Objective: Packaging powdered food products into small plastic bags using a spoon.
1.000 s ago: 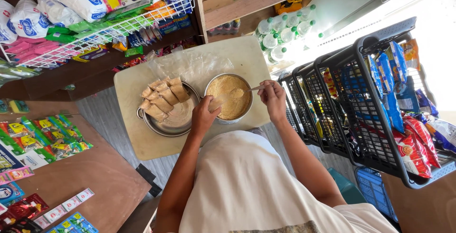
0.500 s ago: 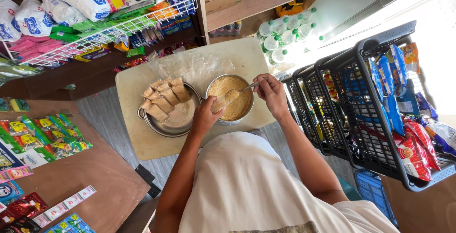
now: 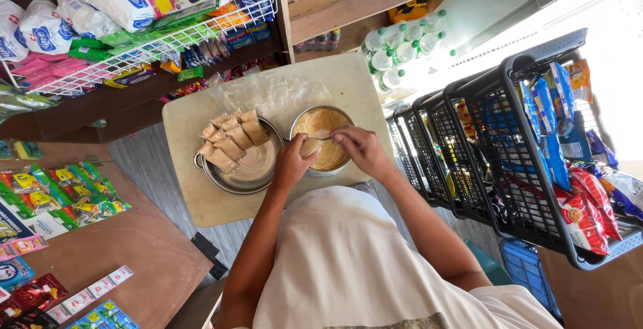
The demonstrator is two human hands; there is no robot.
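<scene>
A round metal bowl of brown granules stands on a small cream table. My left hand holds a small clear packet over the bowl's near edge. My right hand is closed on a spoon whose tip meets the packet's mouth. To the left, a second metal bowl holds several filled packets stacked along its far side. A loose sheet of clear plastic bags lies behind both bowls.
A white wire rack of packaged goods hangs over the table's far left. Black baskets of snack packs stand close on the right. Water bottles sit beyond the table. A brown counter with sachets lies to the left.
My right hand has moved left from the bowl's right rim, bringing the spoon to the packet. My left hand has lifted the packet over the bowl's near edge.
</scene>
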